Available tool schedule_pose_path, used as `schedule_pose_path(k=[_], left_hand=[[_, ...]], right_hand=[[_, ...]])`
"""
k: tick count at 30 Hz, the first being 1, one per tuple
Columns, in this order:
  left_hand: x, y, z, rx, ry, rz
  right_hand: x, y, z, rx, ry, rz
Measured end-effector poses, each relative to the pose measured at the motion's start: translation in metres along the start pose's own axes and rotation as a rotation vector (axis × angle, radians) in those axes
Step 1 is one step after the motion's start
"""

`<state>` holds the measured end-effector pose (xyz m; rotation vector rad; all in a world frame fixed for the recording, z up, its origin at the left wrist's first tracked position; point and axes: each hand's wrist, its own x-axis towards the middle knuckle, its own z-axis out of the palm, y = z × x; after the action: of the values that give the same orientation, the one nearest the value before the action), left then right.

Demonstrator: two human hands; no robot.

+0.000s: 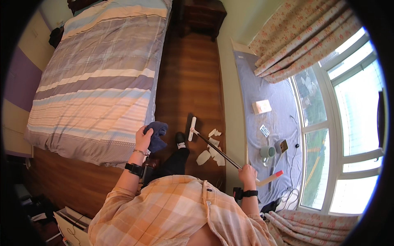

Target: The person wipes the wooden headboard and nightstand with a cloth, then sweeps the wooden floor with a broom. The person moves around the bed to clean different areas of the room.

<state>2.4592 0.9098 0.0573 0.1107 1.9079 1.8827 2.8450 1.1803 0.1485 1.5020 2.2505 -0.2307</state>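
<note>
My left hand (pixel 142 139) grips a crumpled dark blue cloth (pixel 158 136) beside the near corner of the bed. In my right hand (pixel 247 174) is the pole of a long-handled broom (pixel 219 150), close to its pale, pink-tipped end. The pole slants down to the left, ending in a white head (pixel 192 128) by my black shoe (pixel 180 139). Whether that head has bristles cannot be made out. Several pieces of crumpled white paper (pixel 203 157) lie on the floor to the right of the head, near the wall.
A bed (pixel 101 83) with a striped cover fills the left. Beyond the wooden floor (pixel 190 70) stands a dark nightstand (pixel 204 15). On the cloth-covered window ledge (pixel 247 83) are a mug (pixel 267 151), a small box (pixel 281 146), a blister pack (pixel 264 130), a tissue pack (pixel 262 106) and a cable (pixel 295 132).
</note>
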Motion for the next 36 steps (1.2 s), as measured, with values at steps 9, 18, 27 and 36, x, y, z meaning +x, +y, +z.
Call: schedule_pose_path(k=[9,18,27,36], left_hand=[[0.156,0.034,0.039,-0.099,0.182,0.058],[0.258,0.090,0.077,-0.114,0.258,-0.028],[0.408,0.114,0.127,-0.022,0.368,0.064],[0.585,0.174,0.183,0.128,0.466,0.136]], right_hand=[[0.189,-0.078,-0.101,-0.075,-0.022,-0.090],[0.348,-0.134,-0.153,-0.017,-0.095,-0.077],[0.544,-0.235,-0.220,-0.090,-0.101,-0.277],[0.716,-0.316,-0.294,-0.105,-0.123,-0.281]])
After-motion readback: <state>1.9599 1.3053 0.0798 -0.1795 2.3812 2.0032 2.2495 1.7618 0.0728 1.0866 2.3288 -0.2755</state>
